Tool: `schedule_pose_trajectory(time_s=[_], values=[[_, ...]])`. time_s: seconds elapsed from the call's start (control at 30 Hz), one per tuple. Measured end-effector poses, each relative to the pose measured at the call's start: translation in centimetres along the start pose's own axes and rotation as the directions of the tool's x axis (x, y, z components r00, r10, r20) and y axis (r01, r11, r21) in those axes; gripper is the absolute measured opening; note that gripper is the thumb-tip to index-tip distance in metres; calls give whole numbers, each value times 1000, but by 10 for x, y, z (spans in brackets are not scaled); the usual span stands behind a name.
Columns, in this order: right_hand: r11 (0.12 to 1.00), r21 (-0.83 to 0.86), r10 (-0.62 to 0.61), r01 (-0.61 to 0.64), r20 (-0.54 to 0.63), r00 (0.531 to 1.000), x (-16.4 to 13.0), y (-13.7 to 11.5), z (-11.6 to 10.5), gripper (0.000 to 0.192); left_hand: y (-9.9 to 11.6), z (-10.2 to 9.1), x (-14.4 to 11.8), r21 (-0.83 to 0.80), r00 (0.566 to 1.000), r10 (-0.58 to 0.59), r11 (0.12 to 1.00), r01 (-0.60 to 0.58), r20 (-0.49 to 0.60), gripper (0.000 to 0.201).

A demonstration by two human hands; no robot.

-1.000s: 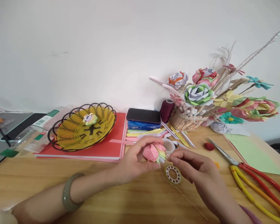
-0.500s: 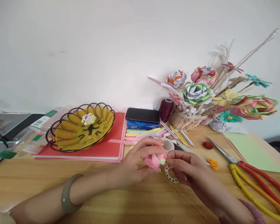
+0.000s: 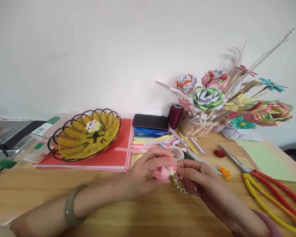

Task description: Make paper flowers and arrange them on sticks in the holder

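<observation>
**Holding a pink paper flower between both hands**

Cupping the small pink folded-paper flower (image 3: 162, 172), our left hand (image 3: 141, 172) is curled around it, thumb below and fingers arched over the top, a gold ring showing on one finger. A pale green bangle (image 3: 70, 208) sits on that wrist. Our right hand (image 3: 196, 177) meets the flower from the other side, its fingertips pinched together against the yellow and pink petal tips, so both hands have hold of the same flower just above the wooden tabletop (image 3: 39, 191).

Directly under the right fingertips lies a small white ring of tape with a dotted core (image 3: 179, 184), and a thin pale wire (image 3: 197, 209) runs along the table beneath the right wrist. Just beyond the left fingers sits a roll of clear tape (image 3: 178, 152). Well off to the outside of the right hand lie the red-and-yellow-handled scissors (image 3: 268, 187). Beyond the left forearm stands a yellow wire-rimmed basket (image 3: 86, 136) with a small paper rose inside.
</observation>
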State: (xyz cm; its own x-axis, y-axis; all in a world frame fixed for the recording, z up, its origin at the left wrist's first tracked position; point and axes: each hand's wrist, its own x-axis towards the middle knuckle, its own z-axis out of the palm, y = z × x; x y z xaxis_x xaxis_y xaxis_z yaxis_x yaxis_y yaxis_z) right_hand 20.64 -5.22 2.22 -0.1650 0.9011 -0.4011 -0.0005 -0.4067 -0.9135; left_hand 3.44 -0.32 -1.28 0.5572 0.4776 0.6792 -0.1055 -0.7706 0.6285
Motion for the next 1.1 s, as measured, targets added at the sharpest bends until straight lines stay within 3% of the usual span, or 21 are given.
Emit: schedule_pose_trajectory(time_s=[0.37,0.63,0.83,1.1], values=[[998,54,-17,14,57,998,-1,2,-2,18,0,0,0,21,999,49,999,-49,-7,45],[999,-21,-29,29,-39,999,0,0,3,9,-3,5,-1,178,983,183,967,-182,12,41],[967,255,-37,24,43,998,0,4,0,20,-5,3,-3,215,979,202,957,-196,-7,43],[927,374,-26,-27,136,990,3,6,0,16,-5,3,-3,185,983,172,970,-158,-61,51]])
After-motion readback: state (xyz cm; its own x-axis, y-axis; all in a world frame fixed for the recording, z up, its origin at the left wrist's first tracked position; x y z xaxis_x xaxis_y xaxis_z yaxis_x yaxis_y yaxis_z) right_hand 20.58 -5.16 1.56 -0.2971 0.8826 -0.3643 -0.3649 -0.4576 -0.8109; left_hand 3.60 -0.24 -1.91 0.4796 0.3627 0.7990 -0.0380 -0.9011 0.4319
